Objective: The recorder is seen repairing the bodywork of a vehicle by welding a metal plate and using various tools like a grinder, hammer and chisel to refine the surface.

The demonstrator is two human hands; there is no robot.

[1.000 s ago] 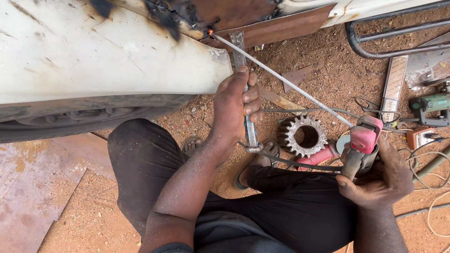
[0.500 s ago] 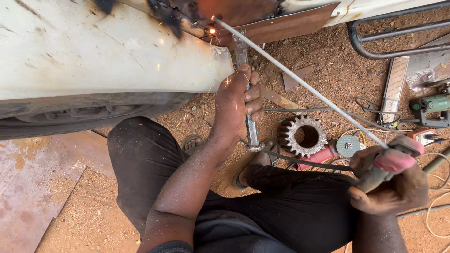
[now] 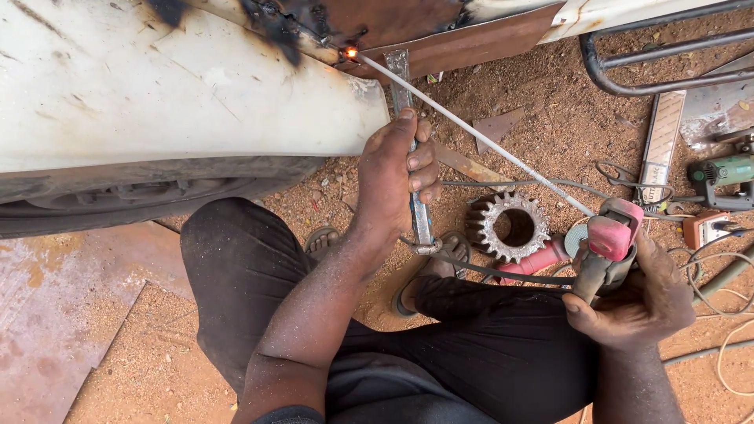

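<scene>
1. Bare reddish dirt ground [image 3: 550, 118], strewn with a toothed gear [image 3: 507, 226], green power tool [image 3: 726, 171] and cables
2. Right hand [image 3: 640, 294] grips a pink electrode holder [image 3: 609, 243]; its welding rod [image 3: 471, 133] slants up-left, tip glowing at the white car panel [image 3: 157, 86]
3. Left hand [image 3: 397, 177] clasps an upright metal strip [image 3: 416, 204] against the panel

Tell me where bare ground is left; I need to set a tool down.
Free: dirt between the white body panel, gear and bent tube frame, and the rusty sheet beside the left knee. Crowded: cables and a green power tool by the right hand.
</scene>
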